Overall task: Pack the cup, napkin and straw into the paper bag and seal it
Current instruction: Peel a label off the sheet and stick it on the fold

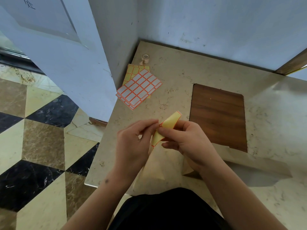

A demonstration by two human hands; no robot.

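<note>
The surface (174,67) is beige, veined stone; its left edge drops to a chequered marble floor (41,130), and walls close its far side. A stack of orange-bordered label sheets (139,87) lies near that left edge. The left hand (134,138) pinches the corner of a curled yellow label sheet (171,122); the right hand (186,138) grips the same sheet. The paper bag (152,173) lies beneath both hands, mostly hidden. A bare wood-grain panel (219,117) lies to the right.
</note>
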